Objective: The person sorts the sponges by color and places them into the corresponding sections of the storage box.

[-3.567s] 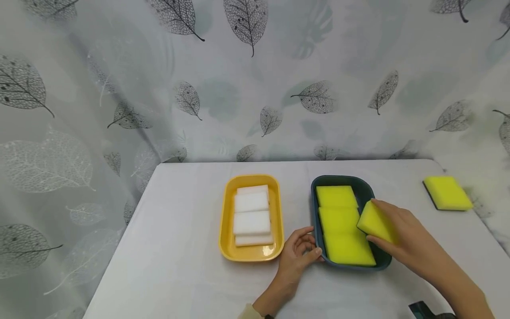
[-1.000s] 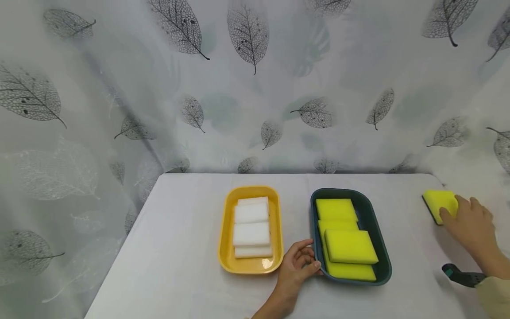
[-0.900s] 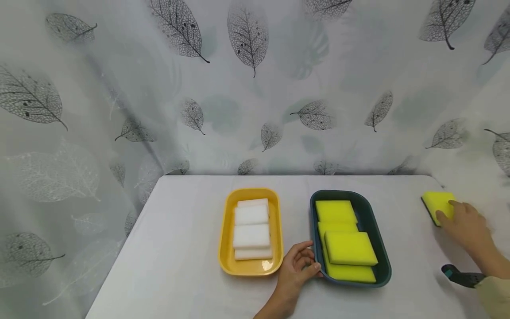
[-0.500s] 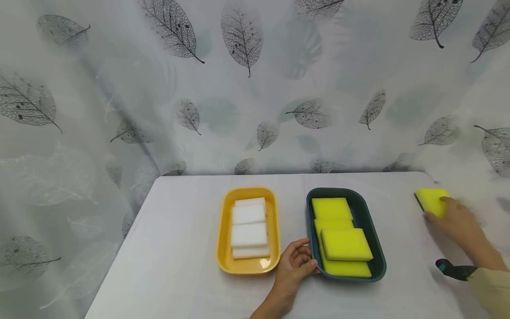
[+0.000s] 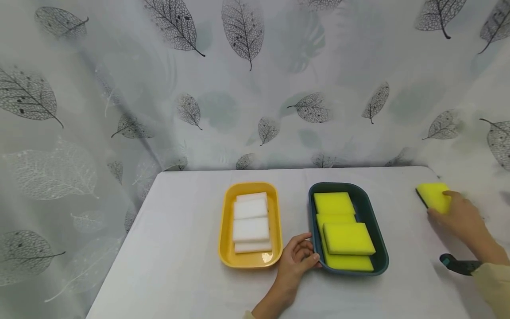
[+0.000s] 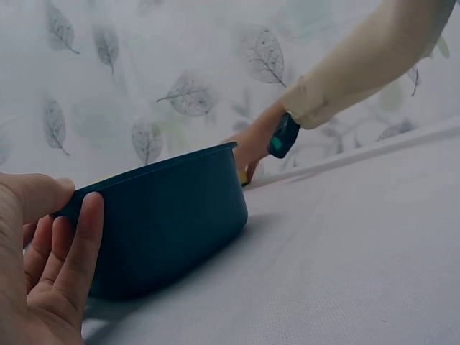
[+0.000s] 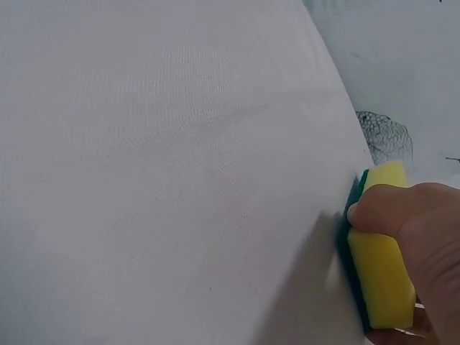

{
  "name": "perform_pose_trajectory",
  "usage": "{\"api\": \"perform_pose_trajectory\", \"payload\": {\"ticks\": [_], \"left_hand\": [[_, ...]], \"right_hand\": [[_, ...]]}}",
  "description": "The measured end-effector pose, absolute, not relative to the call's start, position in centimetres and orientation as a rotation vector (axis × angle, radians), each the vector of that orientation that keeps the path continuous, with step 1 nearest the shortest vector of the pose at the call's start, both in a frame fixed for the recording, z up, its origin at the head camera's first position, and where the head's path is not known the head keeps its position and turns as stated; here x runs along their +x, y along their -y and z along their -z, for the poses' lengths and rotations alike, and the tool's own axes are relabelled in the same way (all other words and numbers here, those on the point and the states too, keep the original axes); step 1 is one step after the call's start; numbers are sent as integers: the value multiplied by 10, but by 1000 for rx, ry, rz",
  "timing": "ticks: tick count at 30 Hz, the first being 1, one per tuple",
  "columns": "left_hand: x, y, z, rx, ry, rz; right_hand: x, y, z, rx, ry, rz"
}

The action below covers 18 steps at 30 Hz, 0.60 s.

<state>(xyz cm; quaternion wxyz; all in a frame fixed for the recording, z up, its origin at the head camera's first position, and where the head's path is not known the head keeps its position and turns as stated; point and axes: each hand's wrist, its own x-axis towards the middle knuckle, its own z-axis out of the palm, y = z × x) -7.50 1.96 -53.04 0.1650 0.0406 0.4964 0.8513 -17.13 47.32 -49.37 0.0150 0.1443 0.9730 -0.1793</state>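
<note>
At the table's right edge my right hand (image 5: 462, 217) grips a yellow scrub sponge (image 5: 433, 195) with a dark green scouring side. In the right wrist view the thumb presses that sponge (image 7: 381, 277) on its green side, with fingers around the far side. The sponge stands tilted on edge there. My left hand (image 5: 292, 266) holds the near left side of a dark teal tray (image 5: 374, 226), thumb at the rim and fingers against the outer wall in the left wrist view. Several yellow sponges (image 5: 348, 239) lie in the tray, one stacked on top of the others.
A yellow tray (image 5: 226, 239) with several white sponges (image 5: 251, 229) stands left of the teal tray, close to my left hand. The white-covered table (image 5: 171, 248) meets a leaf-print curtain (image 5: 279, 88) at the back. A dark wrist device (image 5: 458, 265) is on the right arm.
The sponge my right hand held over the teal tray now lies on the others inside. That hand has moved right and closed on the sponge at the table edge. The left hand stays put.
</note>
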Motion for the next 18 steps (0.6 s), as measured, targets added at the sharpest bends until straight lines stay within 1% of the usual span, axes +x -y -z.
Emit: {"api": "perform_pose_trajectory", "payload": {"ticks": [8, 13, 18], "left_hand": [[-77, -16, 530, 135, -1422, -2427], [-77, -16, 529, 128, -1414, -2431], [-76, -20, 529, 97, -1387, -2424]], "right_hand": [[-167, -472, 485, 210, -3030, 746], [-164, -454, 472, 77, -3030, 826], [-160, -432, 463, 22, -3037, 830]]}}
